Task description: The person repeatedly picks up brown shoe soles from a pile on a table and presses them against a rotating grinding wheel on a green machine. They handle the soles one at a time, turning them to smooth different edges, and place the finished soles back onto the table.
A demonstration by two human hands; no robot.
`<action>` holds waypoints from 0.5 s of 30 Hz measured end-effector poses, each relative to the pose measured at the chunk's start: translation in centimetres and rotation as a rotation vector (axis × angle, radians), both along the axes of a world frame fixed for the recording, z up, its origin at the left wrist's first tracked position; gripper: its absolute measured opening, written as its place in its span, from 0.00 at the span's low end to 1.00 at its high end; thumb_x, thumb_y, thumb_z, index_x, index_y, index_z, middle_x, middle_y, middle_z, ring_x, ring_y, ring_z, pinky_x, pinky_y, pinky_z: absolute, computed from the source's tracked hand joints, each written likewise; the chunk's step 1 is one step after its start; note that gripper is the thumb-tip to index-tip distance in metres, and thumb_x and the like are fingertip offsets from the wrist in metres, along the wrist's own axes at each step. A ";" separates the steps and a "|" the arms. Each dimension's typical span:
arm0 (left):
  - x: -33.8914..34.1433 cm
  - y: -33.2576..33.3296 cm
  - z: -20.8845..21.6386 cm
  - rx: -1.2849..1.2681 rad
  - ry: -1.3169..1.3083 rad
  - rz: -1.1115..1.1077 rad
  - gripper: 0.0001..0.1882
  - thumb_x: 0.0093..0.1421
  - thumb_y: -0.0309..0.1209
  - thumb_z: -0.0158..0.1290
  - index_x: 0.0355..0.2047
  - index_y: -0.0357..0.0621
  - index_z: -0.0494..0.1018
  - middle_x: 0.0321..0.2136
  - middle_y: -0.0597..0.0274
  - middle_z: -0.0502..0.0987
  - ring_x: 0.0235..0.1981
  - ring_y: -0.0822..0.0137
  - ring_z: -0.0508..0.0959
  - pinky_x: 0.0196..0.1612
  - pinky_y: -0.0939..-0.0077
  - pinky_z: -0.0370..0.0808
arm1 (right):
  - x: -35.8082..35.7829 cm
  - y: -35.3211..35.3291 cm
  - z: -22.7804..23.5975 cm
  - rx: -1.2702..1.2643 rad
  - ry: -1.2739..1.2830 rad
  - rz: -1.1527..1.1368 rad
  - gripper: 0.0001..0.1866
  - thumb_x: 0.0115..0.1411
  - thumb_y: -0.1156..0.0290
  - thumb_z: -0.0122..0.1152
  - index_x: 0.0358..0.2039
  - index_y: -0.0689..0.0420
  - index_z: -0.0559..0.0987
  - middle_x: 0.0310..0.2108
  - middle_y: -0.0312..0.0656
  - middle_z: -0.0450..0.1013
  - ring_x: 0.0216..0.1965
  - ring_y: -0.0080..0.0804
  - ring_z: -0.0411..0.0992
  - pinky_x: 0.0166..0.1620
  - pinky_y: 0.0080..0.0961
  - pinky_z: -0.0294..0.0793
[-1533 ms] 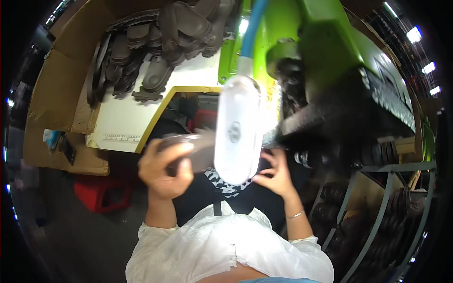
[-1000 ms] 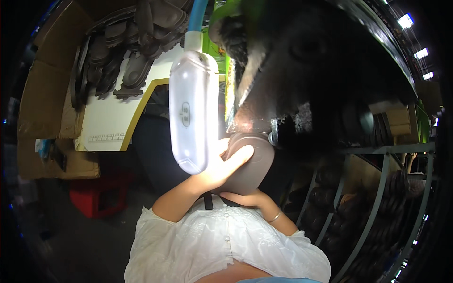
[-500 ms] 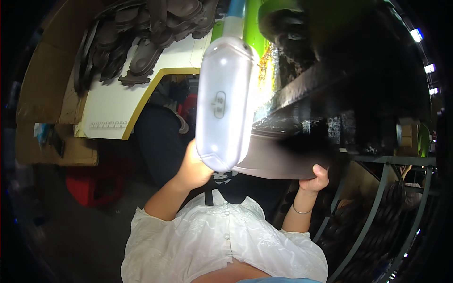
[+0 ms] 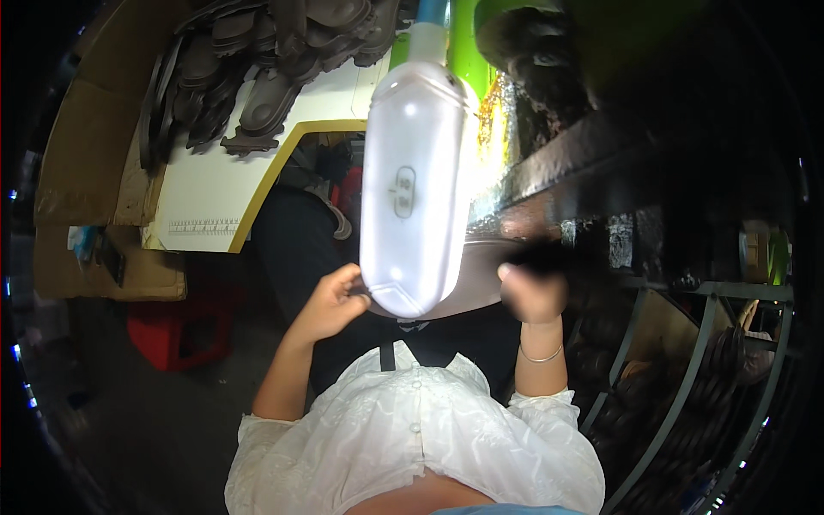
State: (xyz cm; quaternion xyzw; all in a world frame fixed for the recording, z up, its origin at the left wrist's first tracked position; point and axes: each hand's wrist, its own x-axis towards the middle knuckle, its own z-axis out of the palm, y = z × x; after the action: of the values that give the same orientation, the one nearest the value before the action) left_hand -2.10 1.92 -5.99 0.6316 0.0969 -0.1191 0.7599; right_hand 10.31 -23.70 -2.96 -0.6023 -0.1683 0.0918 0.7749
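Note:
A glowing white lamp head point(image 4: 410, 189) fills the centre and hides part of what lies behind it. Behind its lower end sits a smooth grey-brown sheet-like piece point(image 4: 485, 279) with a curved near edge; its exact kind is unclear. My left hand point(image 4: 330, 305) is at the lamp's lower left, its fingers curled and the thumb close to the index finger; whatever they grip is hidden. My right hand point(image 4: 538, 296), blurred by motion, is at the right side of the grey-brown piece, thumb raised toward it. Its grip is not readable.
Dark brown moulded sole-shaped pieces point(image 4: 266, 107) are heaped on a white board point(image 4: 202, 202) at the far left, beside a cardboard box point(image 4: 94, 146). A red stool point(image 4: 172, 330) stands below. Dark machinery point(image 4: 584, 159) lies far right, above a metal rack point(image 4: 687, 369).
My right hand has moved left, and the grey-brown piece no longer extends as far right. My left hand has shifted slightly left, with its fingers now showing beside the lamp.

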 end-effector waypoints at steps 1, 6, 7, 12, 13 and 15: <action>0.2 -1.1 0.7 -0.022 0.018 -0.011 0.18 0.49 0.21 0.48 0.42 0.37 0.68 0.32 0.65 0.73 0.29 0.79 0.71 0.32 0.84 0.68 | 0.6 0.2 0.2 -0.107 -0.103 0.036 0.23 0.40 0.80 0.55 0.42 0.65 0.70 0.34 0.39 0.69 0.34 0.26 0.68 0.40 0.21 0.67; 2.0 -4.2 1.1 0.450 -0.063 -0.310 0.16 0.48 0.22 0.51 0.40 0.37 0.71 0.34 0.60 0.76 0.35 0.69 0.75 0.39 0.72 0.72 | 2.6 2.0 2.3 -0.335 -0.191 0.263 0.16 0.42 0.82 0.59 0.36 0.65 0.74 0.32 0.40 0.72 0.35 0.25 0.69 0.39 0.20 0.68; 2.8 -4.9 2.0 0.380 -0.178 -0.185 0.15 0.48 0.23 0.53 0.39 0.37 0.72 0.33 0.59 0.76 0.34 0.69 0.75 0.38 0.73 0.72 | 2.7 2.6 3.0 -0.283 -0.120 0.298 0.16 0.42 0.82 0.59 0.36 0.65 0.75 0.32 0.41 0.73 0.35 0.26 0.69 0.40 0.20 0.69; 6.9 -7.1 7.2 0.207 -0.510 0.179 0.09 0.53 0.25 0.54 0.35 0.35 0.73 0.28 0.60 0.76 0.30 0.74 0.74 0.34 0.80 0.71 | 2.1 2.8 2.8 -0.121 0.024 0.300 0.15 0.43 0.79 0.65 0.35 0.64 0.76 0.34 0.41 0.74 0.35 0.29 0.72 0.40 0.21 0.71; 7.1 -7.4 7.4 0.205 -0.511 0.183 0.09 0.53 0.26 0.54 0.34 0.34 0.73 0.28 0.60 0.76 0.30 0.74 0.74 0.34 0.80 0.71 | 1.8 2.7 2.5 -0.045 0.111 0.284 0.15 0.44 0.79 0.65 0.36 0.64 0.76 0.33 0.40 0.74 0.35 0.28 0.72 0.40 0.20 0.71; 7.5 -7.7 7.5 0.204 -0.511 0.192 0.09 0.54 0.26 0.53 0.34 0.34 0.73 0.27 0.61 0.76 0.29 0.75 0.74 0.34 0.81 0.71 | 0.7 1.4 1.0 0.000 0.251 0.367 0.22 0.45 0.76 0.64 0.43 0.64 0.72 0.39 0.40 0.72 0.41 0.28 0.69 0.45 0.21 0.67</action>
State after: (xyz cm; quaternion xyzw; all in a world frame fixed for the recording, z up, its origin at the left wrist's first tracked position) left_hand 5.43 -5.76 1.53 0.7023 -0.0269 0.1269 0.7000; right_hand 10.99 -22.27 -1.92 -0.5453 -0.1773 0.3055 0.7602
